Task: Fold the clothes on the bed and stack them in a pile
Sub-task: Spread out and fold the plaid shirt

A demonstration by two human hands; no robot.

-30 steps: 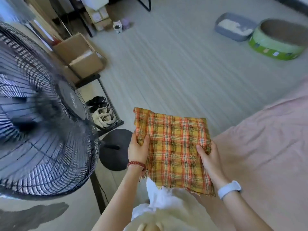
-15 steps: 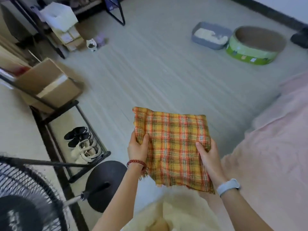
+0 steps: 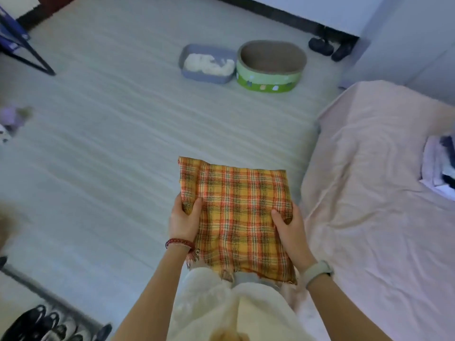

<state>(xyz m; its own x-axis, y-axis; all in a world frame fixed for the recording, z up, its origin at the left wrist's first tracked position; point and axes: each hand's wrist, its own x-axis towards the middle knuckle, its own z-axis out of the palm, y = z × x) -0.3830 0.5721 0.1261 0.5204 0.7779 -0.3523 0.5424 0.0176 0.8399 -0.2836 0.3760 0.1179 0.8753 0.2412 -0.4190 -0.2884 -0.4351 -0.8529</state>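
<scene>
A folded orange and yellow plaid cloth is held flat in the air in front of me, above the floor beside the bed. My left hand grips its left edge with the thumb on top. My right hand grips its right edge the same way. The bed with a pink sheet lies to the right. A pile of folded clothes, white and dark, sits on the bed at the right edge of the view, partly cut off.
On the floor ahead stand a grey tray with white filling and a green oval cardboard bowl. Dark slippers lie by the far wall. Shoes on a rack are at the bottom left.
My view has swung to the right: the fan and cardboard box have left the frame, and the bed and the clothes pile have come in. Both hands still hold the plaid cloth the same way.
</scene>
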